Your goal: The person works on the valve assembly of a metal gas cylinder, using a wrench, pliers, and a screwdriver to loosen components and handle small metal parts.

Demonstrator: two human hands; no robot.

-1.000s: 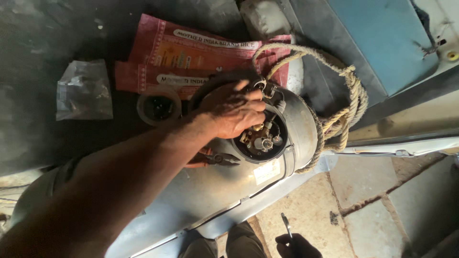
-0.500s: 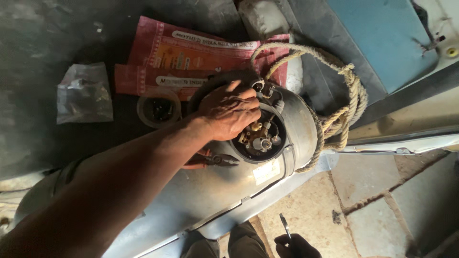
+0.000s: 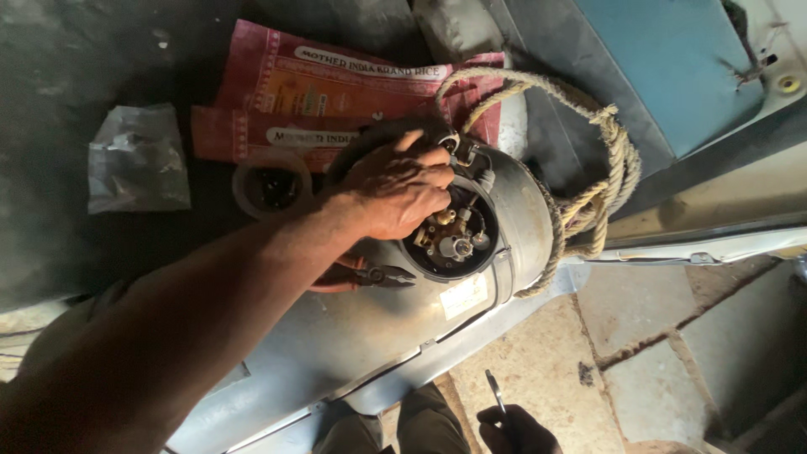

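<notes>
Left hand [image 3: 395, 193] grips fittings [image 3: 450, 240] in tank [image 3: 513, 227] recess; right hand [image 3: 513, 429] pinches tool [image 3: 496, 393].

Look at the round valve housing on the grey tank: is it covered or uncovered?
Uncovered. Inside the round valve housing on the grey tank, brass fittings show with no lid over them; the left hand rests on its rim.

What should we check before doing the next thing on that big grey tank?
1. Left hand rests at the rim of the grey tank's round opening: ok.
2. Brass fittings inside the opening are uncovered: ok.
3. Pliers lie on the tank beside the wrist: ok.
4. Right hand holds a thin metal tool: ok.
5. Rope loops around the tank's end, off the opening: ok.
6. What the left fingertips are gripping: cannot tell.
</notes>
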